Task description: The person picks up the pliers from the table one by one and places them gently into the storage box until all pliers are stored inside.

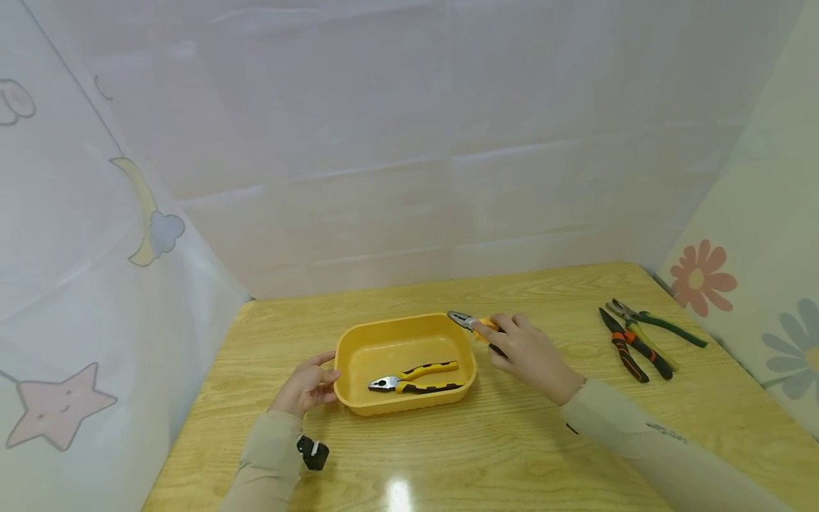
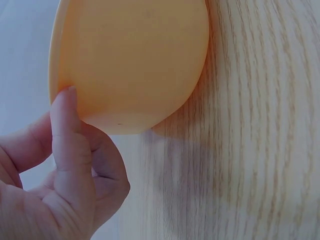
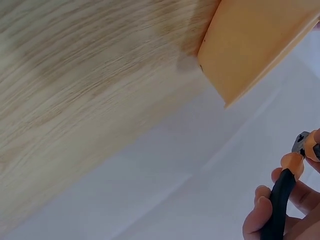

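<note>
A yellow plastic basin [image 1: 409, 323] stands on the table, and one pair of pliers [image 1: 419, 378] with yellow and black handles lies inside it. My left hand [image 1: 307, 384] pinches the basin's left rim, the thumb on the rim in the left wrist view [image 2: 70, 165]. In my right hand [image 1: 531, 355] is another pair of pliers [image 1: 462, 320] with orange and black handles, its metal head over the basin's right rim. The right wrist view shows fingers [image 3: 257, 215] around the black handle; the rest of that hand is cut off by the frame.
On the right side of the wooden table [image 1: 512, 441] lie pliers with orange and black handles [image 1: 630, 348] and pliers with green and yellow handles [image 1: 672, 328], overlapping. White printed cloth [image 1: 416, 178] hangs behind and at both sides.
</note>
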Motion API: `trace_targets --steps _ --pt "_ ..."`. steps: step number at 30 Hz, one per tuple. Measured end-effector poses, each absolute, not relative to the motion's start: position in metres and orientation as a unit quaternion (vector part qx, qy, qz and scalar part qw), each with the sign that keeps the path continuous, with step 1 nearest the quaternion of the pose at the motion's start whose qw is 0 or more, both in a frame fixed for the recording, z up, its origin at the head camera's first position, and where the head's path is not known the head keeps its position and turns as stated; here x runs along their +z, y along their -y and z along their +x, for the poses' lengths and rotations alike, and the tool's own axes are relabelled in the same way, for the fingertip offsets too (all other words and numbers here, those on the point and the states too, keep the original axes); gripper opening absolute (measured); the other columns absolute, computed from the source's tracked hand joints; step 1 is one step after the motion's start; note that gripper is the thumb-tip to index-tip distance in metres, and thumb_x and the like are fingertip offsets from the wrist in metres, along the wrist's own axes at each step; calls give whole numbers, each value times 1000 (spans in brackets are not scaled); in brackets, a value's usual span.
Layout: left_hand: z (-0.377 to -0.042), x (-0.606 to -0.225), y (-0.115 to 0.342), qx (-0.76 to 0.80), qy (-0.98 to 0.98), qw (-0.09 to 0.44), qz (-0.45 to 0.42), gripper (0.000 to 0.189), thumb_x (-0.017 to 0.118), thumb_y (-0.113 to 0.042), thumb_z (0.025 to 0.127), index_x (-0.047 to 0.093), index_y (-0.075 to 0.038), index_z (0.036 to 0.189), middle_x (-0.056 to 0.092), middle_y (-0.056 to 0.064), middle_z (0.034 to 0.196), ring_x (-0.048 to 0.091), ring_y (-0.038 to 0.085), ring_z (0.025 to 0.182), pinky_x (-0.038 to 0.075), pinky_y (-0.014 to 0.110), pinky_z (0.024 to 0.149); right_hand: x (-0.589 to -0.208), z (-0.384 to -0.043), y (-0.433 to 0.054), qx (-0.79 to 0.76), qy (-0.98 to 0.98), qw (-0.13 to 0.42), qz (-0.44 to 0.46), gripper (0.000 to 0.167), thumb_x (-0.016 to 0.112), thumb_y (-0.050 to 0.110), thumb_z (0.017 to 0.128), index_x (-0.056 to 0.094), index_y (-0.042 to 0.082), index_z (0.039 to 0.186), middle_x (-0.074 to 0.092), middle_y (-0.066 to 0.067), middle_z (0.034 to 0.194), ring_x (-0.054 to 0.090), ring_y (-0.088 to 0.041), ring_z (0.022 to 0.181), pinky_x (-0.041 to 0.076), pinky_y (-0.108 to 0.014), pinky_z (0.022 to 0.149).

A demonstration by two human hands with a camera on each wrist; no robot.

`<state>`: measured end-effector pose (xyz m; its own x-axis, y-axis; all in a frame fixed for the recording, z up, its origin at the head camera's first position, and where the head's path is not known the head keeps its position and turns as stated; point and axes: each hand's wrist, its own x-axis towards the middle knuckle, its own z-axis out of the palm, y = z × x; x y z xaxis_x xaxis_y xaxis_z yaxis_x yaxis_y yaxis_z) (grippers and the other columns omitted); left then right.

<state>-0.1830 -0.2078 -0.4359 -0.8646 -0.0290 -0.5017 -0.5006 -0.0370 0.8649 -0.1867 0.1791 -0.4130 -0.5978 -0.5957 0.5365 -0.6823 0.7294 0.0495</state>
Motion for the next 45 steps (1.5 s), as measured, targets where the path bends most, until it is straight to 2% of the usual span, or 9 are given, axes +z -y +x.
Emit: trace_targets --steps 4,11,18,22,26,30,37,39,45 --pt "-183 -436 208 691 -675 170 -196 57 51 6 95 33 -1 148 52 13 89 53 16 68 52 24 54 -414 -188 -173 90 887 272 363 39 64 11 89 65 9 127 59 -15 105 44 -23 71 39 -28 52" --pt "-182 -436 209 693 -674 168 -192 55 51 6 96 35 0 148 54 14 90 54 17 69 53 25 56 -417 -190 -165 84 881 272 377 34 54 21 98 64 10 128 58 -15 106 46 -23 73 41 -28 53" --pt "-182 -436 209 694 -673 167 -196 54 52 6 95 37 -1 147 54 13 90 55 17 70 55 26 58 -419 -191 -157 80 880 268 384 45 70 10 83 65 11 128 59 -15 107 49 -24 75 43 -28 52" --pt "-183 -436 209 690 -677 165 -198 53 52 6 95 37 -1 146 53 12 88 54 17 68 54 25 56 -422 -192 -154 75 869 281 399 33 53 17 96 65 10 126 59 -16 106 49 -24 75 43 -27 51" --pt "-184 -437 208 691 -674 163 -207 54 52 7 95 37 -2 146 52 12 89 53 16 67 53 24 54 -426 -193 -151 62 860 295 412 45 31 28 104 66 10 125 59 -15 106 50 -25 76 44 -28 51" --pt "-184 -437 207 692 -671 161 -211 55 52 8 94 37 -1 146 52 12 89 53 15 67 53 23 53 -426 -194 -146 55 861 293 412 32 57 20 97 66 11 125 59 -15 106 51 -25 75 45 -29 52" --pt "-183 -436 206 694 -671 165 -202 56 52 7 95 35 -1 148 53 11 87 54 15 66 53 24 54 -427 -196 -137 50 865 280 414 34 61 20 94 65 12 127 60 -15 107 51 -24 77 44 -28 54" --pt "-183 -436 207 694 -672 165 -200 56 52 7 95 35 -1 148 54 11 87 54 16 66 53 25 55 -426 -196 -134 47 864 279 417 45 75 13 81 66 12 126 59 -14 106 50 -23 76 42 -27 53" --pt "-183 -437 207 699 -667 165 -200 57 52 7 94 33 0 148 53 12 89 54 16 68 54 25 56 -424 -200 -124 56 862 266 427 42 68 11 84 66 14 126 59 -12 108 44 -20 72 37 -24 51"
